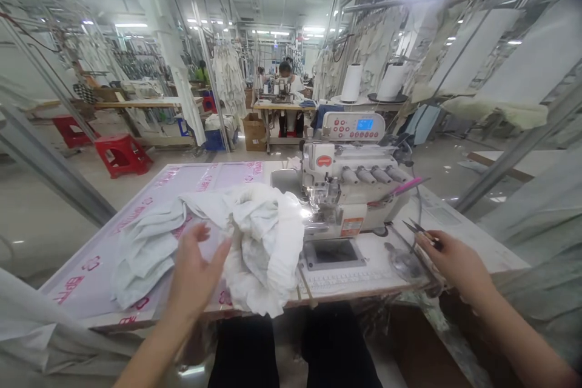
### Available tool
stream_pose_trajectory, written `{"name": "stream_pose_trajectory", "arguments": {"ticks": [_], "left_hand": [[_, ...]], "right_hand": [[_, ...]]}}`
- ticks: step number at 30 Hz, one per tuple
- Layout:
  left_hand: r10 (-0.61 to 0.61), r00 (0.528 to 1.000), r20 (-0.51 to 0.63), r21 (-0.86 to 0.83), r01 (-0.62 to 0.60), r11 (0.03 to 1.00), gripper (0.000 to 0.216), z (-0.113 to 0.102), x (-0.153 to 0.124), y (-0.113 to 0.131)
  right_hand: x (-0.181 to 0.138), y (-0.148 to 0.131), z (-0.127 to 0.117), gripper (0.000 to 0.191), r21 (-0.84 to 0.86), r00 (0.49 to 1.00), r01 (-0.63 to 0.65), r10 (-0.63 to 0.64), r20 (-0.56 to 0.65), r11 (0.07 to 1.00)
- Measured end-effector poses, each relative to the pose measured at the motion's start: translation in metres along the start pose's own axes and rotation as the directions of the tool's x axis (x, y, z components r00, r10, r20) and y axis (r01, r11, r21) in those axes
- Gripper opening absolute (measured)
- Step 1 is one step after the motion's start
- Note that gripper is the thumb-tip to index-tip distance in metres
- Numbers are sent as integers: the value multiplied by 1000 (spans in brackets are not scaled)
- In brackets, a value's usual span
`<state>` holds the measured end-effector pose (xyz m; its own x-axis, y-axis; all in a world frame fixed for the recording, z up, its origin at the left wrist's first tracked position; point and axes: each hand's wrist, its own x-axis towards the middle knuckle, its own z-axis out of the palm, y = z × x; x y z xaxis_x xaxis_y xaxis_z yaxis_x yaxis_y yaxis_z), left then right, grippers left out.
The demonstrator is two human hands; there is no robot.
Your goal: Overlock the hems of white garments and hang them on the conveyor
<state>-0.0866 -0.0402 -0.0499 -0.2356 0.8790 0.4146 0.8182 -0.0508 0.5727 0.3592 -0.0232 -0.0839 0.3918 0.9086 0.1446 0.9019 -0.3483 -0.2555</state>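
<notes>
A bunched white garment point(268, 236) with a gathered, elastic-looking band lies on the left of the sewing table, its near edge hanging over the front. My left hand point(200, 260) hovers beside it with fingers apart, nothing in them. To the right of the machine, my right hand point(448, 254) grips a pair of thread snips point(414, 227), blades pointing up and left. Between the hands stands a white overlock sewing machine point(350, 185), its needle area right next to the garment's band.
Pink-printed plastic film point(86, 282) covers the table's left part. Two thread cones point(351, 83) stand behind the machine. A metal post point(54, 163) rises at left, with a red stool point(122, 154) beyond. Hanging cloth point(531, 54) fills the upper right. A co-worker point(286, 76) sits farther back.
</notes>
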Motion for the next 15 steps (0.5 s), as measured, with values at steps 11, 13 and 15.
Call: {"name": "stream_pose_trajectory", "arguments": {"ticks": [11, 13, 15], "left_hand": [[-7, 956, 293, 295, -83, 952, 30, -19, 5, -1], [78, 967, 242, 346, -162, 924, 29, -48, 12, 21], [192, 953, 234, 236, -247, 940, 29, -73, 12, 58]], "right_hand": [[-27, -65, -14, 33, 173, 844, 536, -525, -110, 826], [-58, -128, -41, 27, 433, 690, 656, -724, -12, 618], [-88, -188, -61, 27, 604, 452, 703, -891, 29, 376]]}}
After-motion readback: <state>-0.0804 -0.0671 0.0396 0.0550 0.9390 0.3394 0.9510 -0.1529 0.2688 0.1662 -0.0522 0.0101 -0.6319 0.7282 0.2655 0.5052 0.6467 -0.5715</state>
